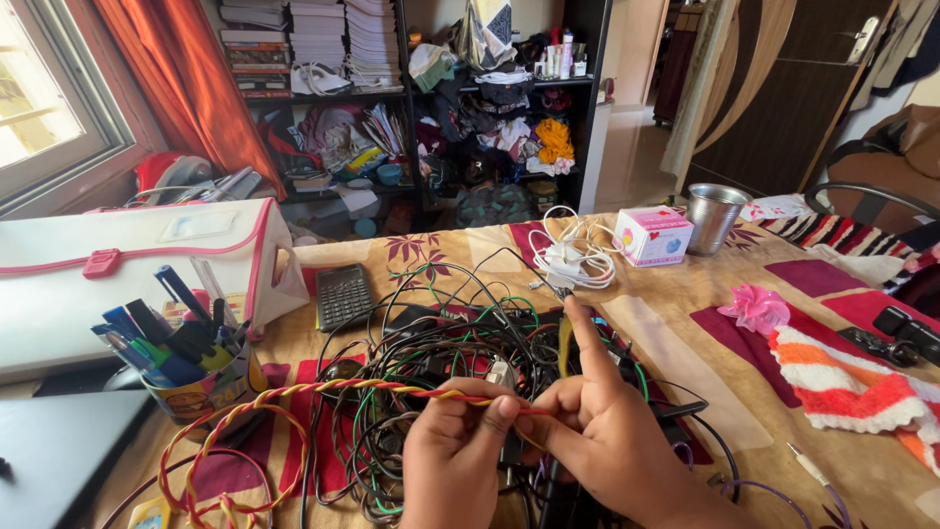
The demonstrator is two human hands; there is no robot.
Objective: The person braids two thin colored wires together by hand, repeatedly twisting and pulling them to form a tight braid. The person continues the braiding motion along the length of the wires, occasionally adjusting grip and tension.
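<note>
Twisted red-and-yellow wire [323,392], near the table's front edge over a tangle of dark cables [441,343], is pinched by left hand [452,453] and right hand [597,431]; leftward a printed cup [201,390] holds pens, and a steel tumbler [713,217] stands by the far edge.

The wire tangle [441,343] fills the middle of the table [676,343], a snag for anything passing low. Near left, the red-yellow cord [245,431] loops beside the pen cup [191,377], with the white case [127,264] blocking the far left. The calculator [343,294] lies just beyond the tangle. Far right stand the white cable [573,255], pink box [653,235] and steel cup [713,217]. Between tangle and striped cloth [852,387] runs a bare strip of table, open to a hand.
</note>
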